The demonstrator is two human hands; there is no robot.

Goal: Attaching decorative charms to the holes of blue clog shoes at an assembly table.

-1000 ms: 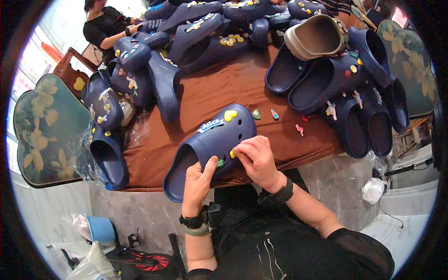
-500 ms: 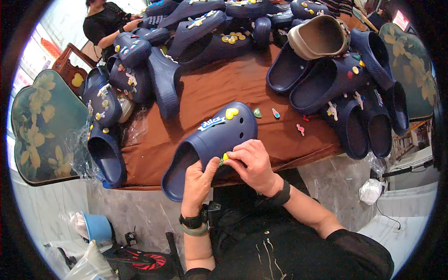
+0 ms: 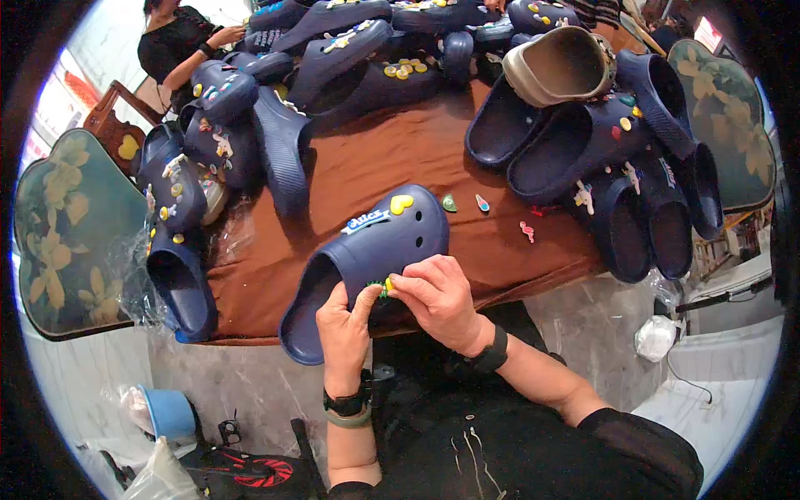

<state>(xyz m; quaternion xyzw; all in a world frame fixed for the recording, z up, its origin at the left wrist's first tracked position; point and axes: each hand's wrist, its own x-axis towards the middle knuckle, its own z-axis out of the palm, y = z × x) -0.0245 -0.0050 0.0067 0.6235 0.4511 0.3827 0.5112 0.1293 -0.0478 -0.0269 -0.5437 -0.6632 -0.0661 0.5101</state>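
Observation:
A navy clog (image 3: pixel 379 250) lies at the table's near edge, toe pointing away to the right. On its upper sit a yellow heart charm (image 3: pixel 402 204) and a blue-and-white lettered banner charm (image 3: pixel 360 222). My left hand (image 3: pixel 343 333) grips the clog's near side; its fingers go into the foot opening and its thumb is outside. Between the fingertips of my right hand (image 3: pixel 446 304) is a small yellow-and-green shoe charm (image 3: pixel 387 287), held against the clog's near side. My left thumb touches its green part. The charm's exact shape is mostly hidden by my fingers.
Loose charms lie beyond the toe: a green one (image 3: pixel 449 203), a popsicle-like one (image 3: pixel 482 202) and a pink flamingo (image 3: pixel 527 232). Decorated navy clogs are heaped left, right and at the back, with a beige clog (image 3: pixel 558 71) among them. Another person (image 3: pixel 179 46) stands far left.
The whole view has shifted slightly to the left. My right fingertips and the charm have come a little closer to my left thumb. The clog keeps its place on the table.

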